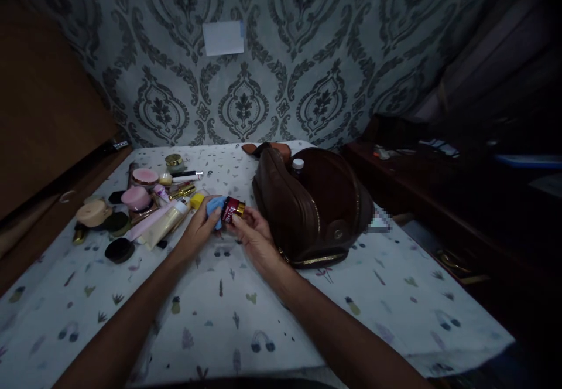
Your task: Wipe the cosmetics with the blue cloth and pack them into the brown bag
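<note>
My right hand grips a small dark red jar with a gold band, held just above the table. My left hand is closed around a blue cloth that presses against the jar's left side. Both hands meet near the middle of the patterned white tablecloth. A brown leather bag lies open just to the right of my right hand, with a white-capped bottle poking out of its top.
Several cosmetics lie in a cluster at the left: pink compacts, a beige round case, black lids, a cream tube, lipsticks. A wooden board leans at far left; dark furniture stands on the right.
</note>
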A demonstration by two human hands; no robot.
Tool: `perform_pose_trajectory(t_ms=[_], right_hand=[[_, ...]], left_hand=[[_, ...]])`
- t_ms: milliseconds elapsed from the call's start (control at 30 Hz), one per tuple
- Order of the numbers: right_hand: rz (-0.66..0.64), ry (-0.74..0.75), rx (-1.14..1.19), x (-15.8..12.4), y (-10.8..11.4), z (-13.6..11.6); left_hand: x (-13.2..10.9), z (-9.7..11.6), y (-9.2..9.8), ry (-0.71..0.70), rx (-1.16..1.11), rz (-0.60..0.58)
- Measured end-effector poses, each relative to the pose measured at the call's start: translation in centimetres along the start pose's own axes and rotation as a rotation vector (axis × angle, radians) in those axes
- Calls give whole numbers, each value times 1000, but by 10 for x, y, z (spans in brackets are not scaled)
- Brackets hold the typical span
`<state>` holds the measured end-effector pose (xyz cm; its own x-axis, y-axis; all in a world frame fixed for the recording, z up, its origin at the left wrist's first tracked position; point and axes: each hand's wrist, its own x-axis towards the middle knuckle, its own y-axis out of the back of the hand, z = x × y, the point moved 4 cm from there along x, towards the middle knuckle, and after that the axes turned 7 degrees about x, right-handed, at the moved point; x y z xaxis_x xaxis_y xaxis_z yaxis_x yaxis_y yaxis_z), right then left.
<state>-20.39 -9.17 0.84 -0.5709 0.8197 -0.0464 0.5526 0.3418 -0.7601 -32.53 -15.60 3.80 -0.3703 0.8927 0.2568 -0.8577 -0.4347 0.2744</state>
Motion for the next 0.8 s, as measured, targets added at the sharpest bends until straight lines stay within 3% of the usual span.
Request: perform_pose_trajectory(t_ms=[133,333,533,667,800], right_hand=[[-29,145,-234,1,0,-7],[-70,366,-618,-4,-2,-12],[-103,559,-855,-11,-6,-19],[-115,565,-864,-14,-7,-21],[-115,547,-835,-18,-9,-19]], left_hand=[[1,1,-4,73,-129,-11],[0,-12,-8,311,-293,-75],[-6,-10,-10,436,-229,-133],[-6,2,-9,423,-37,-127],[-1,16,0,263,144,-3]])
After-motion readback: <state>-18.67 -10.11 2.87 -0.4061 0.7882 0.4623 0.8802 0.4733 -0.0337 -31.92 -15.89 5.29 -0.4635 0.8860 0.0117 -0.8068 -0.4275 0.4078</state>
